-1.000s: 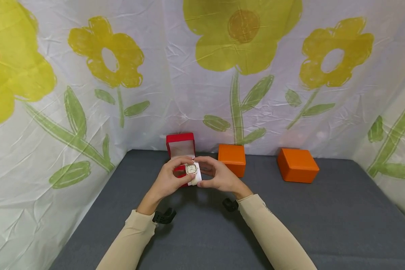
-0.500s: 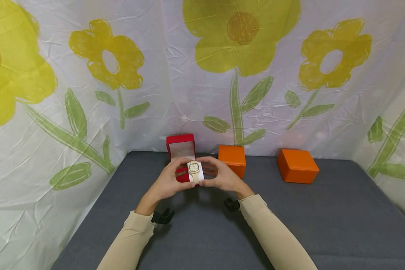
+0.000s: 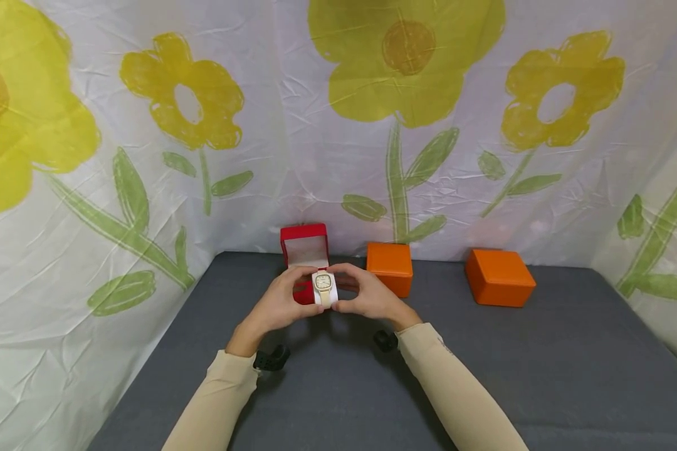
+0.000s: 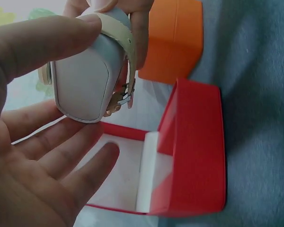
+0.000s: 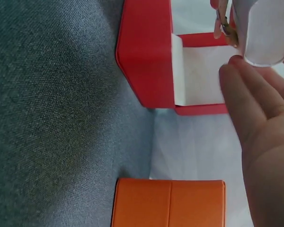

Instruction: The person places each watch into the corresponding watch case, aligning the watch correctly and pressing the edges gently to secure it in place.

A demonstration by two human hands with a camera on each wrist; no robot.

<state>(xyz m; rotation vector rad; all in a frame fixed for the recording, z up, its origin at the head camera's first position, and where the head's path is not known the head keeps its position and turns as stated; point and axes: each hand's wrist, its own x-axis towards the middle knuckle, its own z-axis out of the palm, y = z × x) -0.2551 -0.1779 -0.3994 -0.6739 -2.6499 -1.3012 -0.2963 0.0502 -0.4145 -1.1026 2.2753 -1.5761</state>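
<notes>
Both hands meet above the grey desk (image 3: 485,376), just in front of the open red box (image 3: 304,247), and hold between them a watch (image 3: 323,282) strapped round a white cushion (image 4: 83,87). The left hand (image 3: 276,307) pinches the cushion, thumb on top and the other fingers (image 4: 47,142) spread loosely beneath; the right hand (image 3: 369,297) grips the opposite side with curled fingers, thumb near the lower edge. The watch faces up toward the head camera, its pale dial square and the strap cream. From the left wrist view the strap's clasp (image 4: 120,99) sits on the cushion's underside, over the box's white-lined well (image 4: 118,175). Judgement: the assembly looks light, and the cushion looks soft and compressible, so a firm squeeze would deform it and slacken the strap. The dial glass and the clasp are the fragile and scratch-prone parts; the strap surface appears smooth and may slip under dry fingers. The soundest hold is on the cushion's two end faces, as now, clear of the dial and clasp. The box lid (image 3: 304,236) stands upright behind the well and looks easily tipped. Two closed orange boxes (image 3: 389,263) (image 3: 499,277) stand to the right, the nearer just beside the red box, the other well apart. A flowered sheet (image 3: 146,156) backs the desk.
</notes>
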